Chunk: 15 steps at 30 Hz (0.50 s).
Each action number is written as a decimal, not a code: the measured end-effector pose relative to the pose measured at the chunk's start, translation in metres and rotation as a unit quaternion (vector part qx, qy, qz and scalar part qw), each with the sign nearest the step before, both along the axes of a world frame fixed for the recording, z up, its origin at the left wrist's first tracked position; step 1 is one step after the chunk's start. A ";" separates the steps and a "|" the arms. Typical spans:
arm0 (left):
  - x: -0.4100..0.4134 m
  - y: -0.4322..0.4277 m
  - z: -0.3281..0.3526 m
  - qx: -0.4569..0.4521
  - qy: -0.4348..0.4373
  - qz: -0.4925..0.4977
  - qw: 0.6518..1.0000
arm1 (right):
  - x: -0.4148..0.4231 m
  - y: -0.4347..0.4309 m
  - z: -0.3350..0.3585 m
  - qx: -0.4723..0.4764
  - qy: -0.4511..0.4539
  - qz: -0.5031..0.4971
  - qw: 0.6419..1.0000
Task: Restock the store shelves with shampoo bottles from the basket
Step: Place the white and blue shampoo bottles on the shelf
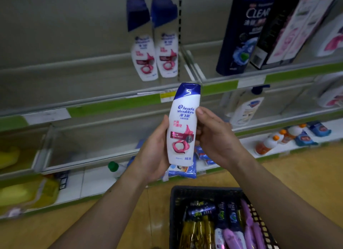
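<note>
Hands, left [154, 148] and right [213, 137], grip upright shampoo bottle [182, 126] above basket [174, 202]

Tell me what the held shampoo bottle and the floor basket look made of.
The shampoo bottle: likely plastic, glossy white body with a shiny blue cap showing bright highlights. The basket: probably rigid dark plastic, matte, moulded as an open lattice wall.
</note>
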State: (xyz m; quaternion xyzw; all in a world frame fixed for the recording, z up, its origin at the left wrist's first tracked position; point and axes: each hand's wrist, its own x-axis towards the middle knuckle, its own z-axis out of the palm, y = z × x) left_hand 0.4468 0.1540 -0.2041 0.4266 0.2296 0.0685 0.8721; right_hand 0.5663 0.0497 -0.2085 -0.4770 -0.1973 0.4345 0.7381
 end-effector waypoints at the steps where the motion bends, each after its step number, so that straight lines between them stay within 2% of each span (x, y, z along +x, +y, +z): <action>1: -0.003 0.004 0.005 0.004 -0.005 0.005 1.000 | -0.002 0.007 0.004 0.003 -0.001 0.004 1.000; 9: -0.019 0.060 0.041 0.049 -0.056 0.020 0.997 | -0.019 0.070 0.038 0.016 0.003 0.017 1.000; 15: -0.019 0.104 0.061 0.221 -0.068 0.124 0.965 | -0.034 0.117 0.060 0.038 -0.020 0.043 0.998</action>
